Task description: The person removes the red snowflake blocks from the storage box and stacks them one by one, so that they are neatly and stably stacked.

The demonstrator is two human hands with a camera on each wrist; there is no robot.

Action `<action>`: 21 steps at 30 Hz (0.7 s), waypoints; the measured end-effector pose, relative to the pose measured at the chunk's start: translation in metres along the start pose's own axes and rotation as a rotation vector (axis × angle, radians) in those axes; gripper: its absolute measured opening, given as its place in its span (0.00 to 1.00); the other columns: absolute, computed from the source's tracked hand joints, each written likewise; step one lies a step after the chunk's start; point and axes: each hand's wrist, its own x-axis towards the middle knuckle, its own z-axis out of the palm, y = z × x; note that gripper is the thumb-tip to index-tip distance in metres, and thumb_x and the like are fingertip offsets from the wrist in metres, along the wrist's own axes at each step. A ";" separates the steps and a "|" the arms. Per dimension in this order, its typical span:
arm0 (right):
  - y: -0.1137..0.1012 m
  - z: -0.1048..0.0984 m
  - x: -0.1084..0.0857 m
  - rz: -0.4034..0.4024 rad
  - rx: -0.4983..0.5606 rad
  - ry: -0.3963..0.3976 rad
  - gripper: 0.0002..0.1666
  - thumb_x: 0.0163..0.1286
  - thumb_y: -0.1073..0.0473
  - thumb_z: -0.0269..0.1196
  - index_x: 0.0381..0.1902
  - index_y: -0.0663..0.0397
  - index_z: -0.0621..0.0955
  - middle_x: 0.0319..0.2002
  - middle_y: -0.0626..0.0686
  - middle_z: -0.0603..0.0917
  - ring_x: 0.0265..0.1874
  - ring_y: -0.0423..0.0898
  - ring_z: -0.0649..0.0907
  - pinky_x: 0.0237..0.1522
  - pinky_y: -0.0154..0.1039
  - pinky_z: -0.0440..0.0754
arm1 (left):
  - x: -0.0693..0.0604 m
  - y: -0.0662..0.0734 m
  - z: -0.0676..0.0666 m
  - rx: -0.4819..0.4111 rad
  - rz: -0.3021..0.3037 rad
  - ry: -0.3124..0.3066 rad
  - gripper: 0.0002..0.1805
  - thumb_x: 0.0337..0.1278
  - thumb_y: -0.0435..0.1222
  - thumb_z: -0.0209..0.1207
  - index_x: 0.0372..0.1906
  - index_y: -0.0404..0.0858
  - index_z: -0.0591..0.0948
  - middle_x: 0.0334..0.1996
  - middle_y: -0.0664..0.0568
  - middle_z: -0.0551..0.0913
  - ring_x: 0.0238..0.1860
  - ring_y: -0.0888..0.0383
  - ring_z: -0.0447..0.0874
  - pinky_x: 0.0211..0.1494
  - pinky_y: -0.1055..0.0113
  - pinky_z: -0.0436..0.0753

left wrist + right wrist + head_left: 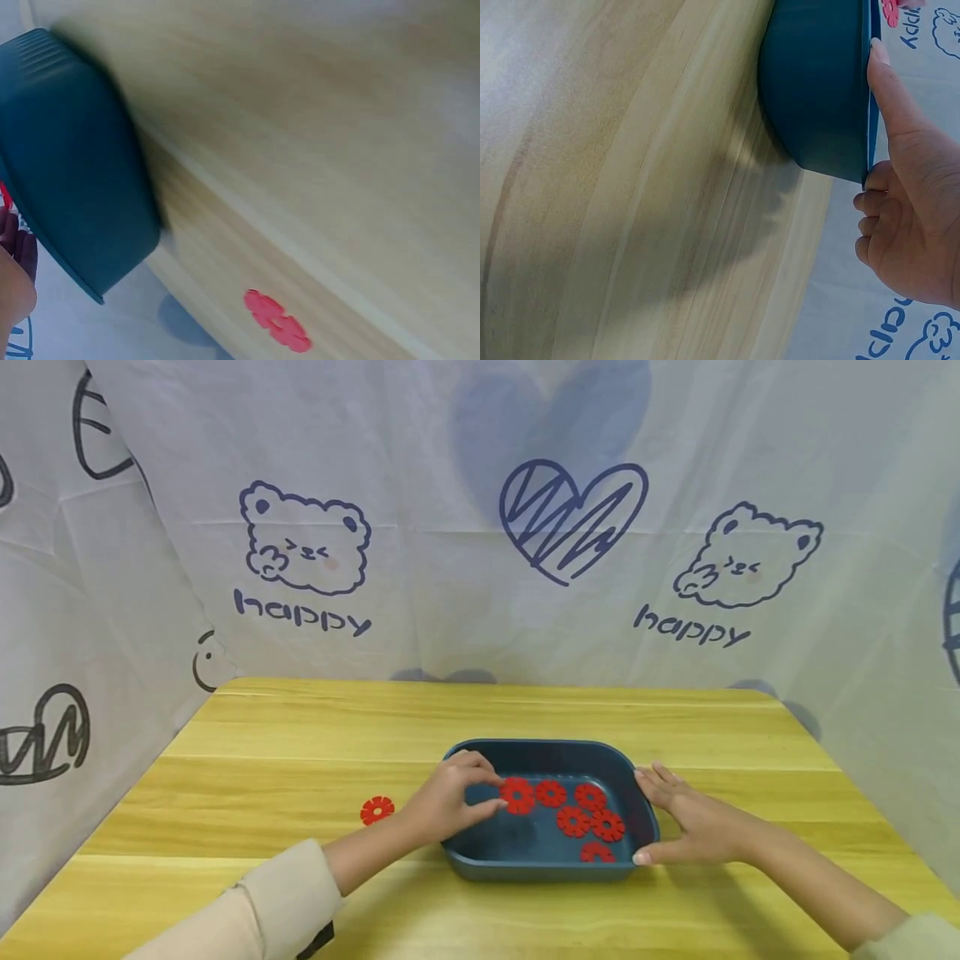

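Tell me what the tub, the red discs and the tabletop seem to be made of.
Tub: probably plastic, satin; smooth, evenly coloured walls, rounded corners.
Red discs: likely plastic, fairly matt; thin, uniformly coloured, with notched edges.
Tabletop: wood or wood-look laminate, slight sheen; grain streaks show, but which is unclear.

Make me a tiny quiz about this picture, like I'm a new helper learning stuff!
1. Which hand grips the container's rim, left or right?
2. True or false: every flower-shaped piece is inside the container.
3. Fill in: the left hand pinches a piece coloured ____.

Key:
1. The right hand.
2. False; one flower-shaped piece lies on the table.
3. Red.
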 end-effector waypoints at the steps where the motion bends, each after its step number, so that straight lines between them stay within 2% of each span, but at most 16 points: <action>1: 0.000 0.000 0.000 -0.004 -0.004 0.001 0.62 0.53 0.37 0.66 0.67 0.77 0.54 0.68 0.74 0.51 0.66 0.74 0.47 0.60 0.71 0.53 | -0.002 -0.001 0.000 -0.006 0.003 0.011 0.11 0.47 0.36 0.67 0.36 0.34 0.85 0.34 0.50 0.80 0.39 0.57 0.76 0.43 0.68 0.81; 12: -0.003 -0.002 -0.001 0.012 0.011 -0.015 0.62 0.53 0.36 0.66 0.67 0.76 0.53 0.69 0.74 0.50 0.67 0.74 0.45 0.61 0.70 0.52 | -0.017 -0.013 0.001 0.026 0.115 0.232 0.12 0.39 0.31 0.71 0.34 0.32 0.85 0.33 0.49 0.80 0.37 0.57 0.76 0.40 0.72 0.81; 21: -0.003 -0.001 -0.001 0.020 0.021 -0.022 0.63 0.53 0.35 0.65 0.67 0.76 0.53 0.69 0.73 0.50 0.67 0.74 0.45 0.62 0.70 0.52 | -0.028 -0.024 -0.002 0.053 0.149 0.298 0.13 0.34 0.29 0.72 0.32 0.32 0.84 0.32 0.50 0.79 0.36 0.58 0.75 0.38 0.73 0.81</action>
